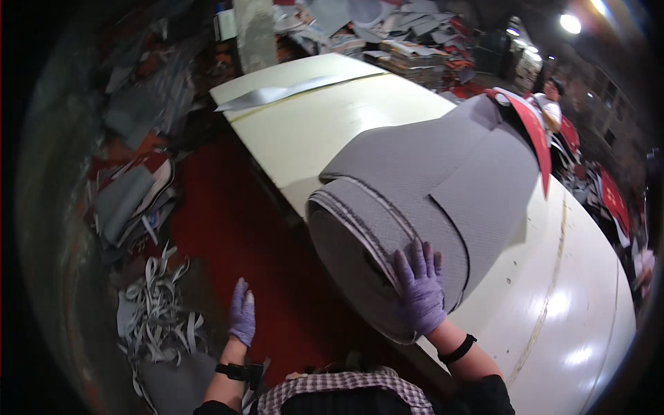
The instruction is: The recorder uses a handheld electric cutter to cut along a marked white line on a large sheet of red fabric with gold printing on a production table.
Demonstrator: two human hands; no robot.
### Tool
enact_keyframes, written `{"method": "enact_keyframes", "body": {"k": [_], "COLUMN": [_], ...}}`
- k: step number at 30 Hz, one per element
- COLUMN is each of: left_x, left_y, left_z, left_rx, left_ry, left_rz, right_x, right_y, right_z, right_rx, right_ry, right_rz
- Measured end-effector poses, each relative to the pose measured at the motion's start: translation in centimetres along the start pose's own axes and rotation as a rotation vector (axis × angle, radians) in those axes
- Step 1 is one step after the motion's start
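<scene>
Roll of thick, grey, textured sheet material (477,173) lies, in the head view, across the centre and right of the frame on a glossy white surface (588,277), its long axis slanting from lower centre toward upper right. Its coiled end faces the lower left, overhanging or close to the surface's near edge; which of these is unclear. The purple-gloved right hand (422,294) is nearer: it lies against that end, fingers spread and extended toward the top of the frame, apparently touching the outer layers without gripping them. From those fingers, most of the roll stretches up and right. The purple-gloved left hand (243,319), at lower left of centre, is well apart from the roll, which lies up and right of it; its fingers are straight, close together and holding nothing visible, over a dark red floor area (228,207).
</scene>
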State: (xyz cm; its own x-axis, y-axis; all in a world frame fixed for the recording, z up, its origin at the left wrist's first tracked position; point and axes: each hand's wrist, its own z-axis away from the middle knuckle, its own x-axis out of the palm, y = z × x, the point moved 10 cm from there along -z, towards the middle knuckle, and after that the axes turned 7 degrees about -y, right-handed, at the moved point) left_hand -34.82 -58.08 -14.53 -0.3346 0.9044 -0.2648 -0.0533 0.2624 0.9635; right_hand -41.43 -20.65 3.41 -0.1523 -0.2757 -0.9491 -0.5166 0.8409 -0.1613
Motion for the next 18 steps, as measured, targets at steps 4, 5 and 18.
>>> {"method": "enact_keyframes", "body": {"k": [4, 5, 18], "left_x": [-7.3, -8.7, -27.9], "left_y": [-8.8, -9.1, -16.0], "left_z": [3.0, 3.4, -12.0], "left_rx": [-0.124, -0.160, -0.355], "left_ry": [0.208, 0.258, 0.473], "left_rz": [-0.008, -0.001, -0.047], "right_x": [0.8, -0.1, 11.3], "right_y": [-1.1, -1.1, -13.7], "right_z": [-3.9, -4.6, -19.9], "right_rx": [-0.032, -0.047, 0.179], "right_ry": [-0.116, -0.069, -0.119], "right_rz": [0.033, -0.048, -1.588]}}
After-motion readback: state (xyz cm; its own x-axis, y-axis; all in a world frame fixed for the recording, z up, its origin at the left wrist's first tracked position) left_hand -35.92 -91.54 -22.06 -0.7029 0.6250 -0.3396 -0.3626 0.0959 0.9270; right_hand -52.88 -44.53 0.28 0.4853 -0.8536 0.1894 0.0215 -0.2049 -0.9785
